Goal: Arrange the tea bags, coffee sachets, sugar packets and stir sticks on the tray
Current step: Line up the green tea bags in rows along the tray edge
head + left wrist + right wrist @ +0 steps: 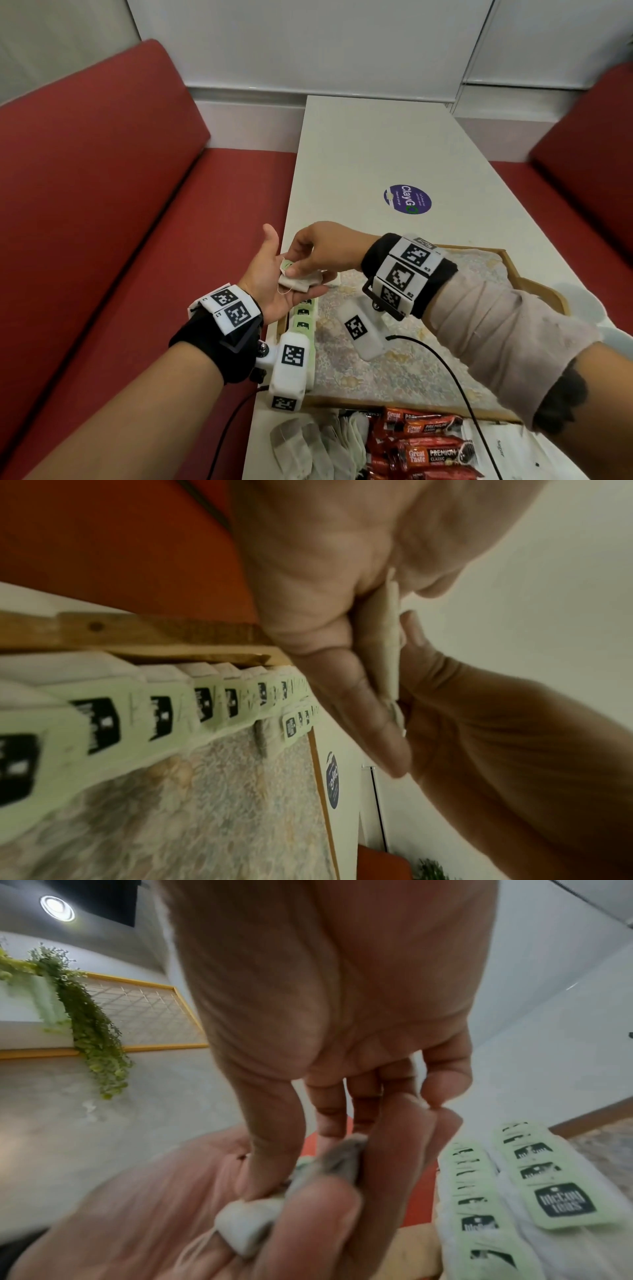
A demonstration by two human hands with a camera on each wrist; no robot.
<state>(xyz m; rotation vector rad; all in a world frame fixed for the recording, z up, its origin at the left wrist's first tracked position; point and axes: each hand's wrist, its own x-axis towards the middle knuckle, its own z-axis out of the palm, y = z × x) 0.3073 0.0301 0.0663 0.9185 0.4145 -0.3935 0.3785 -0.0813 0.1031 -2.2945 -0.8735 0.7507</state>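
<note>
My left hand [281, 274] lies palm up over the tray's far left corner, fingers straight, with a small stack of white tea bags [301, 283] resting on them. My right hand [299, 265] reaches across from the right and pinches the top tea bag [246, 1223] by its green-tag end, thumb on top. The left wrist view shows that tea bag [390, 642] edge-on between the two hands. A row of tea bags with green tags [303, 317] lies overlapped along the left side of the wooden tray [534, 284], also seen as tea bags [161, 718] and tea bags [561, 1199].
In front of the tray on the white table lie loose tea bags [308, 445], red coffee sachets [428, 442] and white sugar packets [507, 448]. A purple round sticker [407, 199] marks the table beyond the tray. Red benches [137, 240] flank the table.
</note>
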